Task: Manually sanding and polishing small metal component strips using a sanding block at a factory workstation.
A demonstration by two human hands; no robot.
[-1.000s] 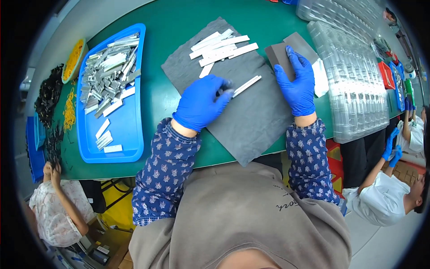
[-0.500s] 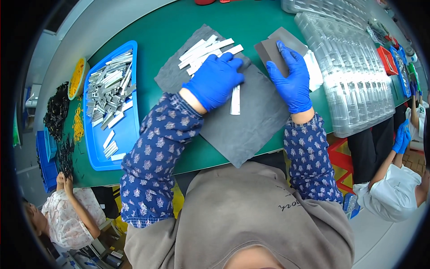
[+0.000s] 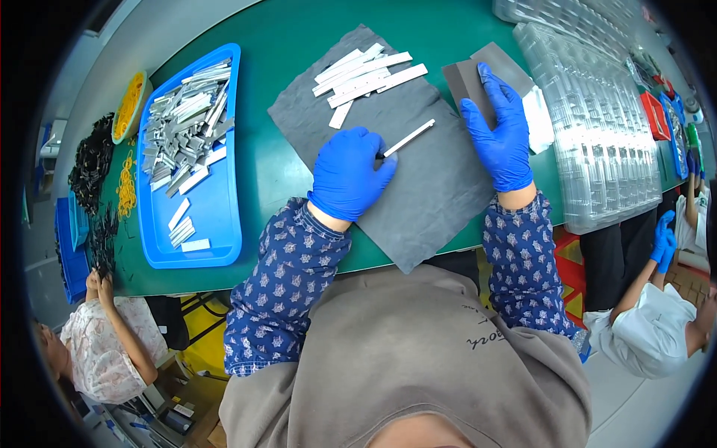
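Note:
My left hand point(image 3: 349, 175) is closed over the grey mat point(image 3: 414, 216), pinching one end of a thin white strip point(image 3: 411, 137) between thumb and fingers. The strip points away to the right, its held end hidden. Beyond it, a loose pile of flat white strips point(image 3: 366, 80) lies on the far part of the mat. At the mat's right side, my right hand point(image 3: 502, 142) rests with thumb and index finger spread on a flat grey-brown folded sheet point(image 3: 464, 78). Both hands wear blue gloves.
A blue tray point(image 3: 237, 201) of metallic and white strips stands on the left of the green table point(image 3: 276, 45). Stacked clear plastic trays point(image 3: 597, 134) and white cloth or paper point(image 3: 539, 123) are on the right. Yellow bands point(image 3: 127, 187) lie far left. Co-workers sit at both sides.
My left hand has drawn back toward me from the pile, now with a thin strip pointing to the right. My right hand has stayed on the sheet. The whole view has shifted slightly.

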